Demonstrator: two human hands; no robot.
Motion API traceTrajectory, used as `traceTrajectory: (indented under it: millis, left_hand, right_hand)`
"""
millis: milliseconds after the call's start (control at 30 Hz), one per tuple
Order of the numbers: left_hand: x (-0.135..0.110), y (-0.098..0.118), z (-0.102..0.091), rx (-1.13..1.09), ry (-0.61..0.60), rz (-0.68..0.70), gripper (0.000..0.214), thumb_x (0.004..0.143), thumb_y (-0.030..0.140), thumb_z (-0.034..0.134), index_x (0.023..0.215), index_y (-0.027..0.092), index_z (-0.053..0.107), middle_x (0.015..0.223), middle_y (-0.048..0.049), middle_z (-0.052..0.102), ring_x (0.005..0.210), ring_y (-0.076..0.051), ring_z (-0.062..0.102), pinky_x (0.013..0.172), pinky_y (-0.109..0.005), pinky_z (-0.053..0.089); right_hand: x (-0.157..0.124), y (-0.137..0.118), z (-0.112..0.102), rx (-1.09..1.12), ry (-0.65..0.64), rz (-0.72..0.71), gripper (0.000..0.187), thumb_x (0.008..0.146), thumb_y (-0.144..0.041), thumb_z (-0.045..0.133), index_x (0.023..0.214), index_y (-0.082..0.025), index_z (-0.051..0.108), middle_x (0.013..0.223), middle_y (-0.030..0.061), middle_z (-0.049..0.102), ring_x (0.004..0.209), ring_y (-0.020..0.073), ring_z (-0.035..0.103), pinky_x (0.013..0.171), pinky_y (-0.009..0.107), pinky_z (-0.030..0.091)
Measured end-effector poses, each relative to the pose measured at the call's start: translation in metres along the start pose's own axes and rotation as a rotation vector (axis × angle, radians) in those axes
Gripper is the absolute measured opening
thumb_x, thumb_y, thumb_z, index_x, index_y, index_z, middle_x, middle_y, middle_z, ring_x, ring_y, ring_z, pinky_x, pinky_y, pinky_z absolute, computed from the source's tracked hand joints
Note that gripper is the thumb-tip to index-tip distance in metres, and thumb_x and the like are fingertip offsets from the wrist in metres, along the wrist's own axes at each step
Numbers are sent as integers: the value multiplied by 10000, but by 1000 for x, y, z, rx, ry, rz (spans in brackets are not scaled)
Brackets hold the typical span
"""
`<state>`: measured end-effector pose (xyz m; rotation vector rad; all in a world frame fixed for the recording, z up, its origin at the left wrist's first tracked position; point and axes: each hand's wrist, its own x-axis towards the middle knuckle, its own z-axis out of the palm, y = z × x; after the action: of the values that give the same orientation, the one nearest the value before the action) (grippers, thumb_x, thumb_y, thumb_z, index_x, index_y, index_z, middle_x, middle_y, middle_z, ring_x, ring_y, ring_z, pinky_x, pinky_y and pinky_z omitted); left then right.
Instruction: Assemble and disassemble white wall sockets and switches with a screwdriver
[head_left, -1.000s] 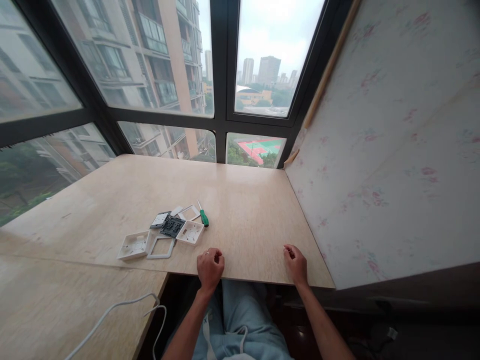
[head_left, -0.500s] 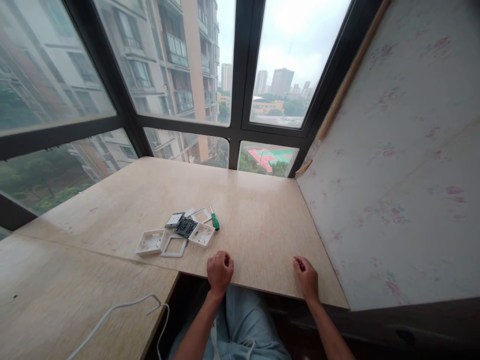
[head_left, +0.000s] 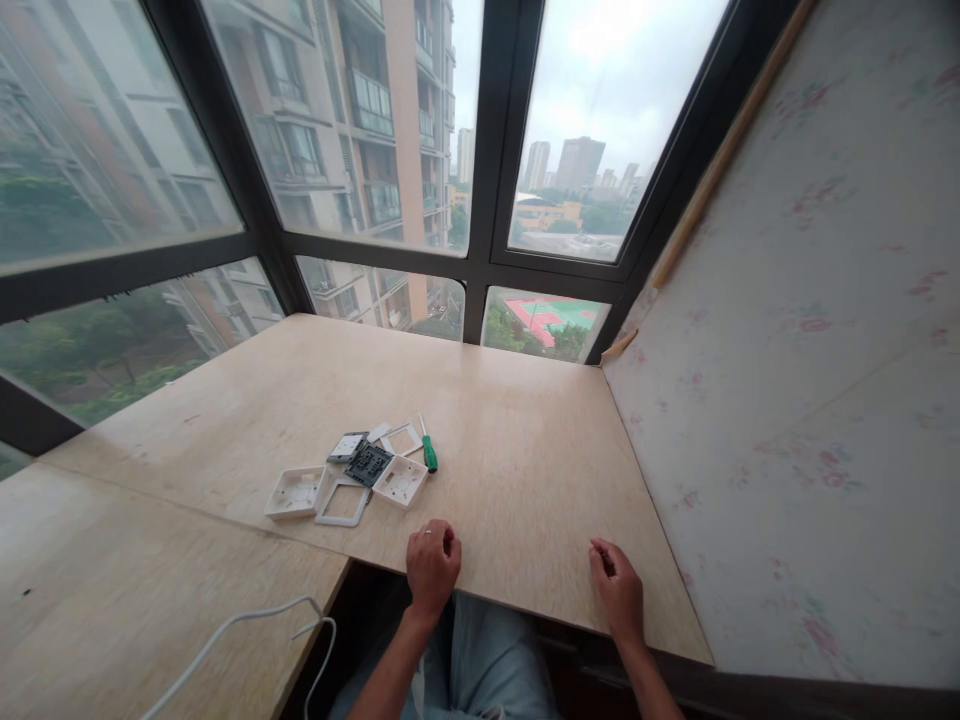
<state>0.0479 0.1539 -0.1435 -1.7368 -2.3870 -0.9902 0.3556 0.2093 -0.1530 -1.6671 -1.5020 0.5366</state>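
Note:
My left hand [head_left: 433,572] rests in a loose fist at the table's front edge, a ring on one finger and nothing seen in its curl. My right hand [head_left: 619,590] lies farther right, its fingers likewise curled in, holding nothing visible. Ahead of the left hand is a white mounting box [head_left: 388,489], open side up. Beside it lie a dark switch or socket module [head_left: 368,464], a second module with a pale face [head_left: 347,447], and a white frame [head_left: 341,521]. A green-handled screwdriver [head_left: 430,457] points away from me, touching neither hand.
Another white mounting box [head_left: 277,507] sits left of the parts, and a second white frame [head_left: 412,433] behind them. A white cable [head_left: 225,628] crosses the left board [head_left: 112,600] and hangs over its edge. Dark-framed windows [head_left: 480,270] and a flowered wall [head_left: 772,400] border the table.
The view has shifted slightly, so the table parts and both hands sit a little lower in the picture. The hands keep their curled pose; nothing was picked up or moved.

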Motion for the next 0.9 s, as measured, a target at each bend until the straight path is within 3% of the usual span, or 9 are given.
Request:
traceTrajectory:
  millis: [167,400,767,900]
  left_hand:
    - [-1,-1,-3,-56,-60,-3,125,800,99,490,738,207,495,724,-24,577,725,-211,532,727,-326,365]
    - [0,0,-6,-94,-119,-34,143,767,55,475,738,193,495,737,-21,572,742,-198,529,736,-318,356]
    - [-4,1,-5,-159,-98,-101,192,726,3,449,694,187,494,732,-23,591,739,-186,535,740,-317,374]
    - [-5,1,-9,-243,-93,-137,168,746,42,490,787,188,561,790,-32,627,783,-197,558,757,-323,392]
  right_hand:
    - [-2,-1,-1,-62,-52,-43,414,790,-485,467,897,-153,689,935,141,723,789,244,671,734,340,513]
    - [21,-25,0,-533,-276,75,391,829,-485,384,944,-271,690,754,61,719,597,237,625,498,292,335]
    - [21,-10,2,-512,-207,61,478,764,-559,403,965,-277,732,773,87,730,562,246,610,502,307,360]
    - [21,-6,1,-490,-184,66,455,742,-574,432,926,-295,741,758,84,730,519,232,591,478,302,356]
